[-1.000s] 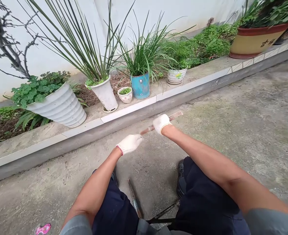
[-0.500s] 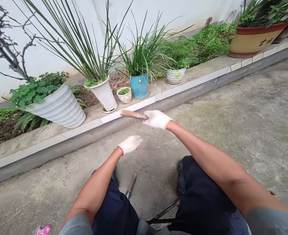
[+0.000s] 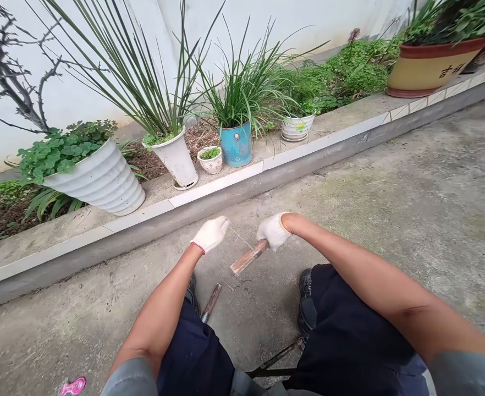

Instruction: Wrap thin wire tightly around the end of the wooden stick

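White knit gloves cover both hands. My left hand [image 3: 211, 234] is closed in a pinch on one end of a thin, pale string [image 3: 241, 237]. The string slants down to a flat-sided wooden handle [image 3: 249, 257], around which it appears to be wound. Closed around that handle's upper end is my right hand [image 3: 274, 230], its fingers partly hidden. The free end of the handle points down and left, above the concrete. Near my left foot, a second wooden handle [image 3: 212, 300] with a dark metal part shows; my leg hides the rest.
A tiled curb [image 3: 221, 184] runs along a planting bed. On it stand a ribbed white pot [image 3: 102, 179], a blue pot [image 3: 236, 146] and a large yellow pot [image 3: 430, 69]. A pink object [image 3: 73, 386] lies on the concrete at lower left.
My right hand has come down toward me, swinging the wooden handle to point down-left. My left hand has moved slightly left and up, and the string now stretches between the hands.
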Demonstrator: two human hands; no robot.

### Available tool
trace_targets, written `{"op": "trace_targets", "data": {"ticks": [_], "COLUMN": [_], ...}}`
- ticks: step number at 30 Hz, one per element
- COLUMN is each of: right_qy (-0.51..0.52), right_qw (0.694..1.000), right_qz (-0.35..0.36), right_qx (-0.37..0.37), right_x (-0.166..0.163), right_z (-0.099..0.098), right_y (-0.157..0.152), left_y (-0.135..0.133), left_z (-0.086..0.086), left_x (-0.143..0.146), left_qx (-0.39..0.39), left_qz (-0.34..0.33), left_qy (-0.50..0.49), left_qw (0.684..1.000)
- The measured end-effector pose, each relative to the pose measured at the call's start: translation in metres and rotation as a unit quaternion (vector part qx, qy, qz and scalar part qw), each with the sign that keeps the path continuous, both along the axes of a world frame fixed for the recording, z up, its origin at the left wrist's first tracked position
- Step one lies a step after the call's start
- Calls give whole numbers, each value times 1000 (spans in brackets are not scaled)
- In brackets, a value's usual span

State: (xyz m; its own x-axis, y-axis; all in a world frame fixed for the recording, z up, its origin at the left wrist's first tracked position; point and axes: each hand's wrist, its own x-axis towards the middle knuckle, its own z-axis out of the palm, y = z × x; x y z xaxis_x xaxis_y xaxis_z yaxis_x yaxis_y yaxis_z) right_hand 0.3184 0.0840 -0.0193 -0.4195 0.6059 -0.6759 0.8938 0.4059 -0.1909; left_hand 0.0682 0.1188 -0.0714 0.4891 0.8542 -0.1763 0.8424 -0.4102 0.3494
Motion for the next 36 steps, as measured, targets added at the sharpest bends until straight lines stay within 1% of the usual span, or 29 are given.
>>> {"op": "trace_targets", "data": {"ticks": [1, 2, 3, 4, 5, 6, 8, 10, 12, 14, 16, 18, 20, 22, 24, 25, 26, 27, 28, 29, 31, 32, 34, 36], "right_qy": [35, 78, 123, 160, 184, 183, 133, 61, 7, -27, -54, -65, -63, -49, -14, 13, 43, 73, 99, 118, 120, 104, 54, 5], "right_qw": [999, 996, 991, 984, 976, 969, 956, 944, 938, 940, 951, 967, 982, 993, 999, 999, 997, 994, 988, 980, 958, 948, 937, 939], "right_qz": [28, 47, 54, 46, 22, -19, -106, -174, -201, -198, -182, -148, -104, -58, -3, 23, 38, 39, 20, -20, -126, -172, -227, -236], "right_qx": [-11, -3, 22, 63, 114, 165, 237, 273, 283, 275, 244, 198, 147, 93, 50, 44, 53, 78, 115, 158, 227, 247, 260, 251], "right_x": [-3, -6, -9, -12, -14, -15, -12, -5, 4, 10, 11, 7, 1, -5, -9, -10, -10, -10, -9, -7, 0, 4, 13, 18], "right_z": [4, 8, 13, 17, 21, 24, 26, 24, 17, 7, -2, -9, -12, -8, 0, 5, 11, 16, 20, 23, 25, 23, 18, 10], "right_y": [-3, -5, -6, -4, -1, 4, 17, 28, 35, 36, 32, 24, 13, 3, -4, -6, -6, -4, 0, 5, 18, 24, 34, 38], "left_y": [-1, -4, -8, -12, -17, -21, -28, -32, -32, -29, -25, -19, -12, -7, -5, -6, -7, -9, -12, -15, -22, -25, -31, -33], "left_z": [-1, -2, -4, -5, -7, -7, -6, -4, -3, -2, -2, -3, -3, -4, -6, -8, -10, -12, -14, -15, -16, -15, -10, -3], "left_x": [0, 1, 3, 7, 11, 16, 25, 29, 29, 25, 20, 15, 10, 7, 7, 7, 8, 9, 11, 14, 19, 21, 25, 27], "left_qx": [-9, -21, -33, -46, -58, -69, -86, -99, -101, -83, -53, -22, 0, 6, -3, -14, -28, -44, -61, -76, -99, -109, -129, -135], "left_qz": [1, -2, -6, -11, -18, -26, -41, -55, -70, -83, -88, -78, -59, -44, -41, -43, -45, -47, -49, -52, -61, -67, -77, -84], "left_qy": [-1, 1, 3, 5, 7, 7, 6, 4, 16, 38, 54, 64, 74, 78, 75, 70, 65, 58, 51, 43, 29, 22, 6, -6], "left_qw": [1000, 1000, 999, 999, 998, 997, 995, 993, 992, 992, 993, 995, 996, 996, 996, 996, 996, 996, 996, 995, 993, 992, 989, 987]}}
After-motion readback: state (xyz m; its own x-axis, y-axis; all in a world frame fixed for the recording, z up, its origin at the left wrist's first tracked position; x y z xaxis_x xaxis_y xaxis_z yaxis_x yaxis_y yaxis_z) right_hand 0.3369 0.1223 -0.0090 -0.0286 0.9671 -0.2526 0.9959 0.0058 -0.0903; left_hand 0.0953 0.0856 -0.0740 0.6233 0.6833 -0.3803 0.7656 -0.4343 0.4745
